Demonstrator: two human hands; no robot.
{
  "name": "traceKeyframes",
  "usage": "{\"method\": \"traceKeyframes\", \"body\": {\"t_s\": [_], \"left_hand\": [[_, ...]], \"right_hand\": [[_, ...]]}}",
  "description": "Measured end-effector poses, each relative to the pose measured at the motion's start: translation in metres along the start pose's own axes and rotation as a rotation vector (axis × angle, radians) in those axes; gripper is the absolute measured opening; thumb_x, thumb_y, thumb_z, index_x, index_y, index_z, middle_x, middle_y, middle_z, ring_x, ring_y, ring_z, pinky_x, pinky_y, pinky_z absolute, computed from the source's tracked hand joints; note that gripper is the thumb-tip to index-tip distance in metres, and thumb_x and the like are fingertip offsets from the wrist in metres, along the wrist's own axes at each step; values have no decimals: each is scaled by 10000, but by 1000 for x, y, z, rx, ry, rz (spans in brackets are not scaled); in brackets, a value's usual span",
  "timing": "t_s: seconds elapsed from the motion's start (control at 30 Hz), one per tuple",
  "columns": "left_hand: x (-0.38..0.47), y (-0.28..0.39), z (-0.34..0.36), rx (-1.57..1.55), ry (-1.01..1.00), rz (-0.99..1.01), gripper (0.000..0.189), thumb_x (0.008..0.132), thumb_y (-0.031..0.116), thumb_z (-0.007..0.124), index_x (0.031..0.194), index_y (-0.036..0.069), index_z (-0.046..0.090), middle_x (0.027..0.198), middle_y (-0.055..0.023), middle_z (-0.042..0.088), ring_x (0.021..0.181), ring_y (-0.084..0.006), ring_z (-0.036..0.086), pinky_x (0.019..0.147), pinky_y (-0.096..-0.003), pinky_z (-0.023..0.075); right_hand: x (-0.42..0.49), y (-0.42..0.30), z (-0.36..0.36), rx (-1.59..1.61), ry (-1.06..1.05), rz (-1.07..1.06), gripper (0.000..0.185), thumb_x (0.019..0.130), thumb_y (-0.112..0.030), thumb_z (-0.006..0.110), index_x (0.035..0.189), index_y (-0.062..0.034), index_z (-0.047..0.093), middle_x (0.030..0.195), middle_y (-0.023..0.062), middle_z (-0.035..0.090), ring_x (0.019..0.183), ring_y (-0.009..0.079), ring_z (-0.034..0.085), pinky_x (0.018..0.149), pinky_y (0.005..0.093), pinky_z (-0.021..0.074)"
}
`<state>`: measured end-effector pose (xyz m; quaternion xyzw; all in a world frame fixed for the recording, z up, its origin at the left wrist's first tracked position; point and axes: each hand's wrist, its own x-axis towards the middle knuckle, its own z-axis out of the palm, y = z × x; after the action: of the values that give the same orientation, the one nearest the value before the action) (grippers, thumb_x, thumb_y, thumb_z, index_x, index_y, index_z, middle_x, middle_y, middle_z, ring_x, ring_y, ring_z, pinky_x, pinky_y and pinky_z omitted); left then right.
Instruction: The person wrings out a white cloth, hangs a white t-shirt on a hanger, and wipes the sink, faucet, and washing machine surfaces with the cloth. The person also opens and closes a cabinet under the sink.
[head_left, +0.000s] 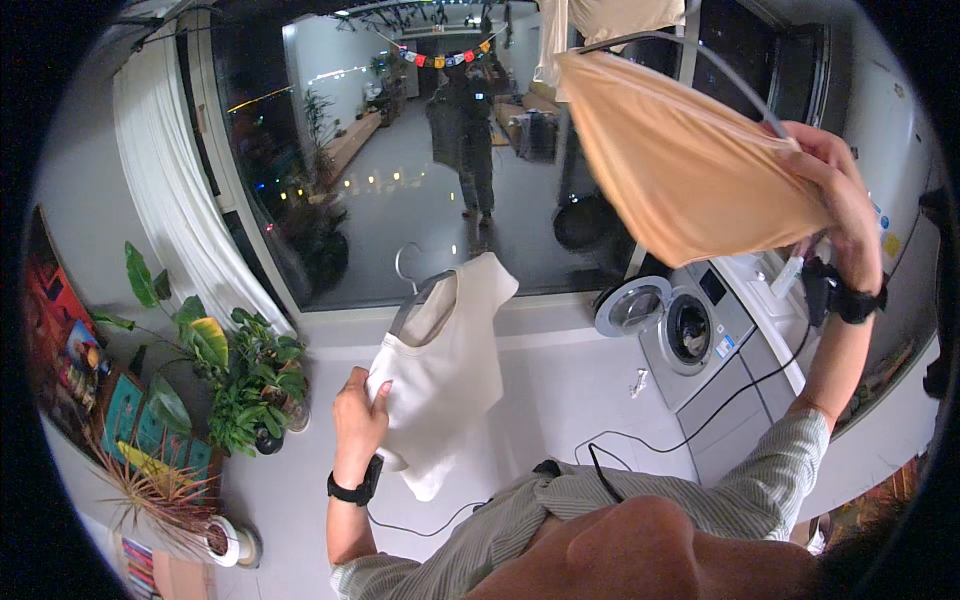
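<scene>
A white sleeveless top hangs on a grey clothes hanger with a metal hook, in front of me. The fingers and thumb of my left hand pinch the top's edge at its left side. High on the right, my right hand grips the end of a grey hanger together with the edge of an orange-tan garment. That garment is stretched between my hand and the hanger's far end, near other pale clothing hanging at the top. Its lower edge hangs loose.
At the right stands a washing machine with its round door open, beside a white counter. A large window lies ahead. Potted plants and a white curtain are at the left. A black cable runs across the right side.
</scene>
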<state>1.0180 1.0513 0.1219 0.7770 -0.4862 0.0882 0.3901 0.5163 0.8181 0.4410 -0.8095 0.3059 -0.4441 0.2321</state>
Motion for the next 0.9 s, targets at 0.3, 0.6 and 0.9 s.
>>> {"method": "traceKeyframes", "body": {"t_s": [0.3,0.6,0.9], "left_hand": [[-10,2,-3,12,207,-111,246,938,161,731,987,-20,572,722,-247,559,634,-426,523,614,-445,452],[9,2,20,53,324,-260,201,921,68,713,973,-27,544,779,-250,577,693,-445,544,649,-457,458],[53,12,46,136,400,-345,202,915,61,716,979,-30,547,765,-237,575,674,-434,536,638,-458,451]], "right_hand": [[227,-3,130,-54,51,-164,235,990,-203,650,1116,-13,708,1023,62,704,927,132,652,853,292,507],[433,-28,186,11,529,-462,293,754,-173,679,910,67,741,872,204,744,775,327,716,685,407,525],[501,-23,186,-18,551,-564,383,829,-362,648,905,-3,756,882,190,752,825,292,723,768,434,524]]}}
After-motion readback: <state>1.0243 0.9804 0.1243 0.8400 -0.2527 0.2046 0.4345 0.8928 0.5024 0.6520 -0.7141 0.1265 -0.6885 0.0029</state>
